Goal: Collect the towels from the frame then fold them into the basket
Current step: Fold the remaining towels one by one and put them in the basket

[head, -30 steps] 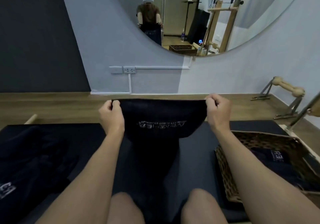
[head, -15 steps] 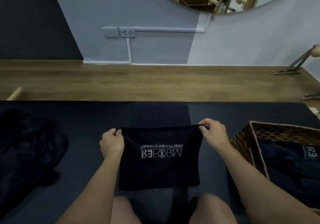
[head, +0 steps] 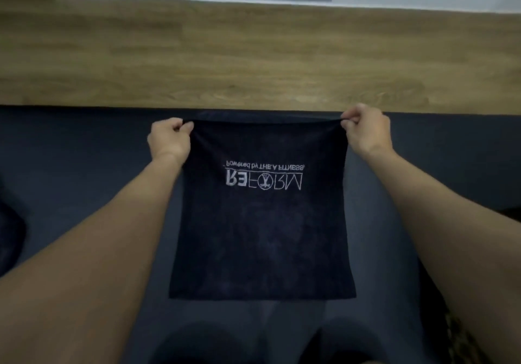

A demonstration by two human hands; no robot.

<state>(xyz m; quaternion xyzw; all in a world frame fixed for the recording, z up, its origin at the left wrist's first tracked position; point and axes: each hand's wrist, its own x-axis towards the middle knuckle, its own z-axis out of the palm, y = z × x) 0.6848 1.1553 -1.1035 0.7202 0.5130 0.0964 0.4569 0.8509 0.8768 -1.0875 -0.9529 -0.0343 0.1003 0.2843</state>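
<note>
Fingers (head: 183, 127), L+R, pinch towel (head: 262, 222) far corners.

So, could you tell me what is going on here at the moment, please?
A person is working on a dark towel printed with REFORM, holding it stretched out over a dark mat. The left hand pinches its far left corner and the right hand pinches its far right corner. It is not in the basket yet; only a woven corner of the basket shows at the lower right.
</note>
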